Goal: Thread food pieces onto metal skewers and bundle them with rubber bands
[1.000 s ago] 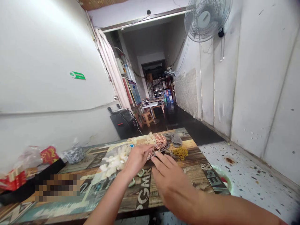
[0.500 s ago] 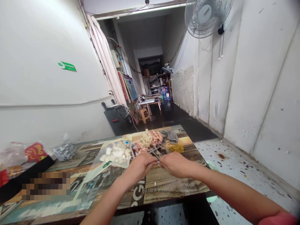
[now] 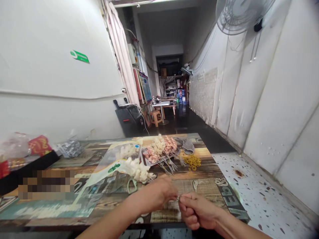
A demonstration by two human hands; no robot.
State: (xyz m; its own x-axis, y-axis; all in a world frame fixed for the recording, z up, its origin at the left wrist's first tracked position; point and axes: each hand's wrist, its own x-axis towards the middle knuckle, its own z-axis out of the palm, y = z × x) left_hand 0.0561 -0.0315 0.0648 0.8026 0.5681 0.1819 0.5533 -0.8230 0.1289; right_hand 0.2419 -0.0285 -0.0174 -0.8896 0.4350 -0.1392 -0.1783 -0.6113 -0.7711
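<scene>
A bunch of skewers point(image 3: 139, 170) threaded with white, cauliflower-like pieces points left, its thin sticks running under my left hand point(image 3: 163, 192). That hand is closed over the sticks, fingertips pinched close to my right hand point(image 3: 195, 210). My right hand is curled in a fist around the stick ends; a small bit shows between thumb and fingers. Behind them, a tray point(image 3: 152, 162) carries skewers of pink meat point(image 3: 170, 145) and pale pieces point(image 3: 158, 143), sticks toward me. Yellow rubber bands point(image 3: 192, 161) lie in a pile to its right.
A grey cloth point(image 3: 188, 146) lies beyond the rubber bands. Green-handled scissors point(image 3: 132, 186) rest beside a clear plastic bag point(image 3: 114, 156). At left are a black-edged box point(image 3: 47, 162) with packets and a bag of silvery things point(image 3: 71, 147). The table's right edge borders a speckled floor point(image 3: 259, 189).
Both hands have come nearer to me, my right one lower. The white-piece skewers have shifted right and toward me, off the bag. The scissors' handle now shows; the camera view has shifted.
</scene>
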